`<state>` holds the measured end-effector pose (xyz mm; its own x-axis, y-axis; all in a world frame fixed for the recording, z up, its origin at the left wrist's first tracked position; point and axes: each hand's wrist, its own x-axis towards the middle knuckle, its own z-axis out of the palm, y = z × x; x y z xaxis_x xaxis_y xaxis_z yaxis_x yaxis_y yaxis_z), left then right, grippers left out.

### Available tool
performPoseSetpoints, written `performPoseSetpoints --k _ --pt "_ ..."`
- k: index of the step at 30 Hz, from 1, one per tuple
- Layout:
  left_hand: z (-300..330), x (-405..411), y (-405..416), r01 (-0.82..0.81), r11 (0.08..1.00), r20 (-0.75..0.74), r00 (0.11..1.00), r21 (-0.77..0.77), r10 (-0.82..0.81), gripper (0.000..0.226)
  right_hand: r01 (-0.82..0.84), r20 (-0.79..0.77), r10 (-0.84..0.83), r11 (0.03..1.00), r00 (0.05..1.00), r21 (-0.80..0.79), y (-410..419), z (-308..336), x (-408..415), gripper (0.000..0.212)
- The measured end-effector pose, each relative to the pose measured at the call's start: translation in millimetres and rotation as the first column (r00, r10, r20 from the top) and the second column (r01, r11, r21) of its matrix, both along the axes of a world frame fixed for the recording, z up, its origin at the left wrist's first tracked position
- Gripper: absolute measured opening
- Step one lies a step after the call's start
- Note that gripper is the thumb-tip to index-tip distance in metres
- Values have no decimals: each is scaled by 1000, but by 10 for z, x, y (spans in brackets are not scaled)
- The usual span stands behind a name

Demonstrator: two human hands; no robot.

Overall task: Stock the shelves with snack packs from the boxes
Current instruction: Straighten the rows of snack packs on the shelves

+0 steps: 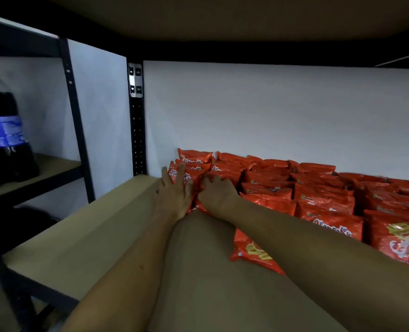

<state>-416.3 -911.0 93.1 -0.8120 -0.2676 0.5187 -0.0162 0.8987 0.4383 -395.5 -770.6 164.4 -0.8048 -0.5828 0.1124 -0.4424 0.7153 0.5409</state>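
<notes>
Both arms reach far into the shelf (79, 243); the left hand (174, 195) has its fingers spread flat against the left side of the end row of red snack packs (193, 168); the right hand (219, 192) lies bent over the packs just beside it, and I cannot tell if it grips one; more red packs (318, 200) fill the brown board up to the white wall (270, 111); a dark soda bottle (2, 130) stands on the next shelf.
</notes>
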Motion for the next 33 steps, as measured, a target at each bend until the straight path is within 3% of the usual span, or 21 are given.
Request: performPoseSetpoints --k 11,19,24,28,31,33 --pt "-194 -140 -224 152 981 -123 983 122 -137 64 -50 -7 50 999 999 11 -33 -188 -167 55" --pt "-117 -85 -147 206 952 -186 969 228 -165 67 -79 -152 86 996 985 50 5 -117 -129 47" --pt "-68 -78 -288 50 997 -226 974 63 -35 72 -207 -242 192 978 951 -37 31 -83 -79 41" --pt "-59 -77 -326 -104 994 -331 939 -17 93 64 -435 -457 335 891 824 -130 206 -41 52 28" --pt "-62 -26 -210 -110 986 -433 900 -122 47 49 -538 -534 356 811 767 -231 531 -82 268 32" --pt "-76 67 -72 -73 967 -455 889 -245 -48 41 -530 -545 314 794 777 -298 813 -160 419 36"
